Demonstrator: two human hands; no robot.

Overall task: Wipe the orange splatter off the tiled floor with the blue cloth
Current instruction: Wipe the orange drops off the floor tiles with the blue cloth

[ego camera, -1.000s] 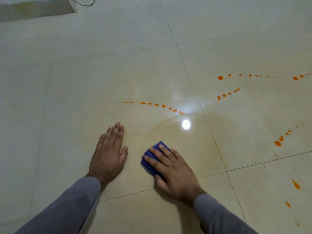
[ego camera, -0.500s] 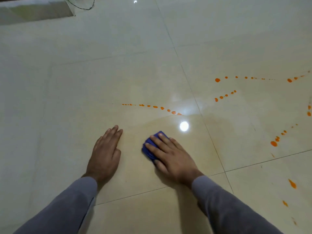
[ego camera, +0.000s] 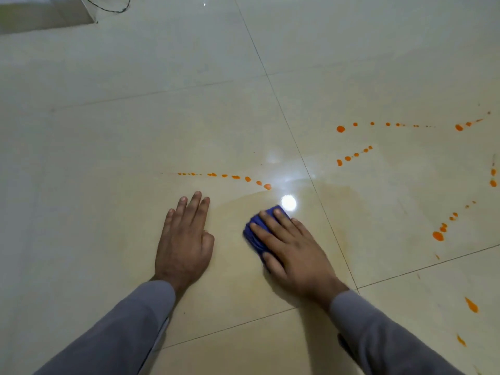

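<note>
From here I see only part of the blue cloth; my right hand covers the rest, and I cannot tell how it is folded. The orange splatter runs off the right edge. A pale object and a dark cord are cut off at the top.
</note>
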